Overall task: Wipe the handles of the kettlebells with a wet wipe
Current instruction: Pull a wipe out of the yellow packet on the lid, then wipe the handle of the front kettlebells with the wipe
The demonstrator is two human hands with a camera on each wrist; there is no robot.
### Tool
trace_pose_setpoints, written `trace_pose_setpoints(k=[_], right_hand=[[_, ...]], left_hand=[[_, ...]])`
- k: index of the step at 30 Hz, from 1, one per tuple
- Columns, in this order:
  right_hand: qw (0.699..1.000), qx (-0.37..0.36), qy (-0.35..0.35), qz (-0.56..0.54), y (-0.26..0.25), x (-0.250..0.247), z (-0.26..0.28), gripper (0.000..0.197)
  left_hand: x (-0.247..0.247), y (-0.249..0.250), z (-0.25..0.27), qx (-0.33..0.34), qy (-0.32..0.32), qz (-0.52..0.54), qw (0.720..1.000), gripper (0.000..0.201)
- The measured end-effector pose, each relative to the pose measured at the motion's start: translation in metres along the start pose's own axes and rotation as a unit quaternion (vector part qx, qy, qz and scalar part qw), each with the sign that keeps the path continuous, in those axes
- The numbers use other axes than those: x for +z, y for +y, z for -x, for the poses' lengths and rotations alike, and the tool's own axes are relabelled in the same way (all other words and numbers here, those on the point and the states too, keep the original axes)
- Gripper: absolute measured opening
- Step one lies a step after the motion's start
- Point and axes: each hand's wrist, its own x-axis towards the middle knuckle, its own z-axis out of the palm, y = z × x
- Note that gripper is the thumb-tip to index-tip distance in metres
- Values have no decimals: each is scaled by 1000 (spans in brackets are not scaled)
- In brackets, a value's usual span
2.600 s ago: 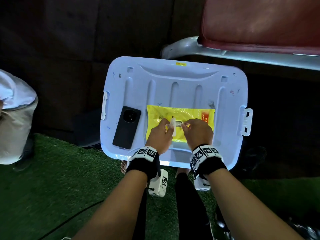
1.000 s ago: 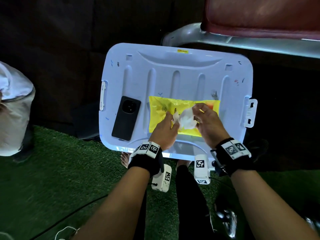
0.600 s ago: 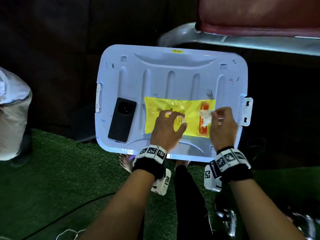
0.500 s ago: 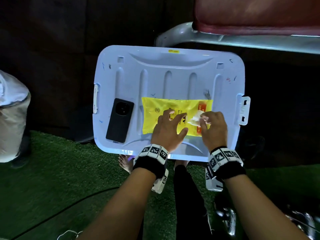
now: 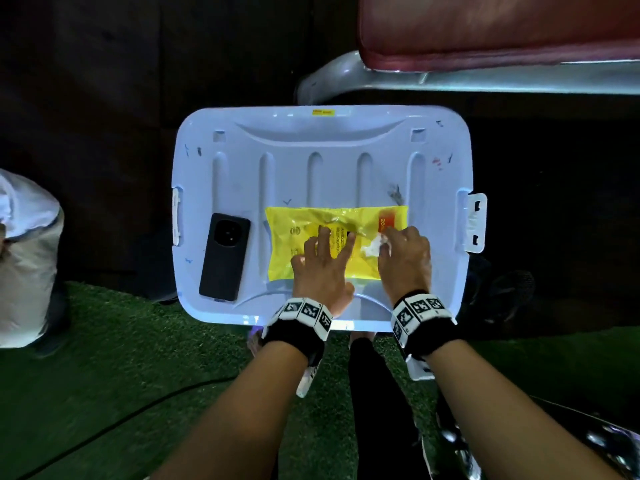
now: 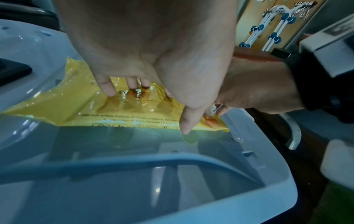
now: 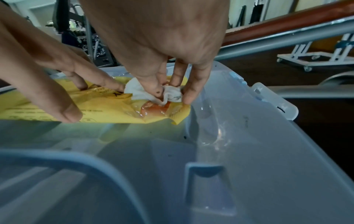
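Note:
A yellow wet-wipe pack (image 5: 311, 220) (image 6: 76, 106) (image 7: 107, 109) lies flat on the pale lid of a plastic bin (image 5: 311, 161). My left hand (image 5: 322, 261) (image 6: 145, 60) presses down on the pack with spread, straight fingers (image 7: 57, 106). My right hand (image 5: 403, 258) (image 7: 164, 45) pinches a crumpled white wet wipe (image 5: 372, 247) (image 7: 172, 94) over the pack's orange right end. No kettlebell is clearly in view.
A black phone (image 5: 225, 256) lies on the lid's left part. A red padded bench on a grey metal frame (image 5: 485, 81) stands behind the bin. A white-lined bin (image 5: 24, 258) sits at left on green turf (image 5: 121, 375). Shiny metal objects (image 5: 606, 441) show at bottom right.
The right hand drew a white wipe out of the pack, lifted it to the right, then brought it back down onto the pack's right end. The left hand went from pinching to pressing flat.

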Motion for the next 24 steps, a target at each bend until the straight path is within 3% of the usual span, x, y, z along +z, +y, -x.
trace_pose_setpoints(k=[6,10,15,19,24], right_hand=[[996,29,11,-85,6,-3,6,24],[975,95,95,-177,10,-16,29,25],[940,104,237,-223,20,-38,90,26],[910,187,294,-224,60,-48,167,27],[873,318,309,-202,141,-43,297,27]], left_hand=[[7,4,5,2,-6,44,999,96],[8,5,12,9,10,69,998,87],[10,14,43,11,155,160,975,78],[40,30,86,99,238,180,949,80],[114,77,137,307,60,202,928,54]])
